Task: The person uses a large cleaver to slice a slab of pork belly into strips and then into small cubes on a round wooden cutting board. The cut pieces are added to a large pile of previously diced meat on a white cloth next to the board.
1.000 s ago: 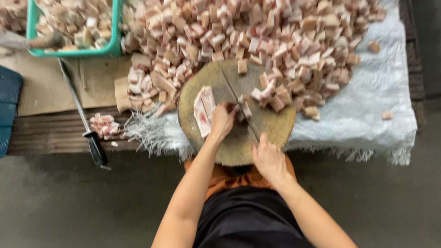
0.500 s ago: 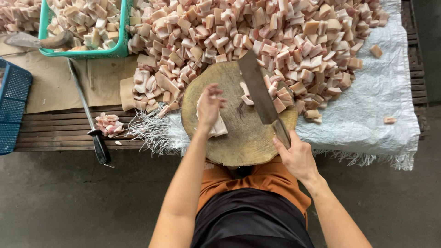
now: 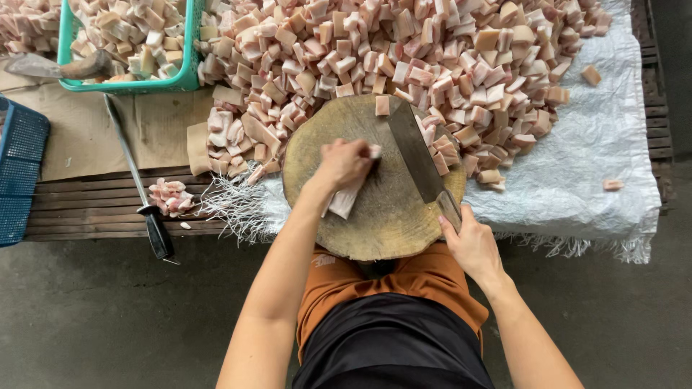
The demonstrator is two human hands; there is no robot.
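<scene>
Pink meat mostly cubed, one strip left on the block

Wooden chopping block [image 3: 375,216] sits at the near edge of the table, and on it lies one long strip of fatty meat [image 3: 344,202], uncut as far as I can see. The left hand [image 3: 344,164] is closed over the strip's far end, pinning it down. The right hand [image 3: 472,245] grips the handle of a cleaver [image 3: 417,155], whose blade lies on the block to the right of the strip, apart from it. Beyond the block a big heap of cut cubes [image 3: 404,57] covers the white sack cloth [image 3: 577,173], and a green basket [image 3: 189,72] at far left holds more. Judging by that, most of the cutting looks done
</scene>
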